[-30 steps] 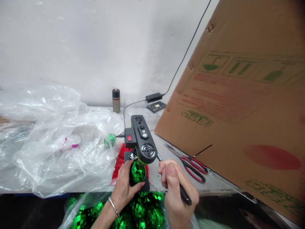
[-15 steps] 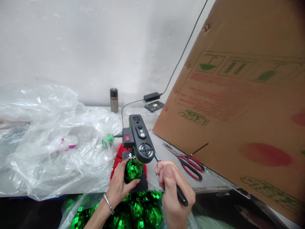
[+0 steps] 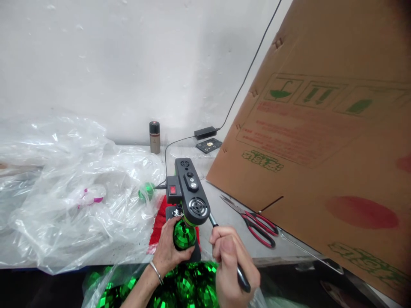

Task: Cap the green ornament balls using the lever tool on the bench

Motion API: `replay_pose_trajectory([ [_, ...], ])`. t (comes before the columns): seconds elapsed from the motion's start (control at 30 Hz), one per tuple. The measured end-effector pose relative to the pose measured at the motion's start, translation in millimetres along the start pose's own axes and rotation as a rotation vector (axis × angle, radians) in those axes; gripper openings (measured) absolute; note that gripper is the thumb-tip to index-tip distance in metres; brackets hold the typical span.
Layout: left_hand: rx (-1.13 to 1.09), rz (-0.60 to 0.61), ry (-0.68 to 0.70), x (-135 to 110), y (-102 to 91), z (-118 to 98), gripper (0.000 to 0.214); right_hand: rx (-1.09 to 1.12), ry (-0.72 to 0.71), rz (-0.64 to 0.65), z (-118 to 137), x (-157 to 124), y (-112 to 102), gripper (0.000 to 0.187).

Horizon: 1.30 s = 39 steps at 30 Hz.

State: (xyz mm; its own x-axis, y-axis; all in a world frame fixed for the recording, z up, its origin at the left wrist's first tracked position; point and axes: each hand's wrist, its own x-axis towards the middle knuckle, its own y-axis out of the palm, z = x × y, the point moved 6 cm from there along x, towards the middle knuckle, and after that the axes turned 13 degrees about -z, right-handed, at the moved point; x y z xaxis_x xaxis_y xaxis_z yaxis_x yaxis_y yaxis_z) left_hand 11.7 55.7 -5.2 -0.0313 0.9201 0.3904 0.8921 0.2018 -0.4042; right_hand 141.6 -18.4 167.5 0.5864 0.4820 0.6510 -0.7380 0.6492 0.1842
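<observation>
A shiny green mirror-faceted ball (image 3: 184, 235) sits under the front end of a small black bench drill press (image 3: 192, 192). Around its left and near side curl the fingers and thumb of my left hand (image 3: 171, 246), gripping it. My right hand (image 3: 236, 261) is closed round the black-gripped lever (image 3: 243, 280) on the press's right side. Below the press lie its dark base plate (image 3: 194, 255) and a red cloth (image 3: 158, 226). The machine's head hides the top of the ball, so any bit there cannot be made out.
Red-handled scissors (image 3: 257, 222) lie right of the press, beside a big leaning cardboard box (image 3: 305, 141). Clear plastic bags (image 3: 64, 201) cover the left bench. Behind stand a spray can (image 3: 154, 139), a power adapter (image 3: 205, 132) and a phone-like slab (image 3: 208, 146). More green balls (image 3: 186, 286) fill a bag below.
My left hand and the ball have shifted slightly right and toward me. My right hand has lowered a little with the lever. The whole view has drifted slightly.
</observation>
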Motion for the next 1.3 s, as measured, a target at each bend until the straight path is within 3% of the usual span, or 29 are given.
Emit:
replay_pose_trajectory([
  [0.33, 0.009, -0.001, 0.012, 1, 0.0, -1, 0.073, 0.086, -0.002, -0.028, -26, -17, -4, 0.034],
  [0.57, 0.029, 0.004, -0.004, 2, 0.2, -3, 0.071, 0.091, -0.014, -0.104, -24, -18, -2, 0.038],
  [1.0, 0.021, -0.026, 0.007, 3, -2.2, -8, 0.07, 0.097, 0.006, -0.12, -27, -21, -3, 0.036],
  [1.3, 0.018, -0.01, -0.004, 2, -0.6, -6, 0.07, 0.1, 0.016, -0.064, -31, -24, -6, 0.034],
])
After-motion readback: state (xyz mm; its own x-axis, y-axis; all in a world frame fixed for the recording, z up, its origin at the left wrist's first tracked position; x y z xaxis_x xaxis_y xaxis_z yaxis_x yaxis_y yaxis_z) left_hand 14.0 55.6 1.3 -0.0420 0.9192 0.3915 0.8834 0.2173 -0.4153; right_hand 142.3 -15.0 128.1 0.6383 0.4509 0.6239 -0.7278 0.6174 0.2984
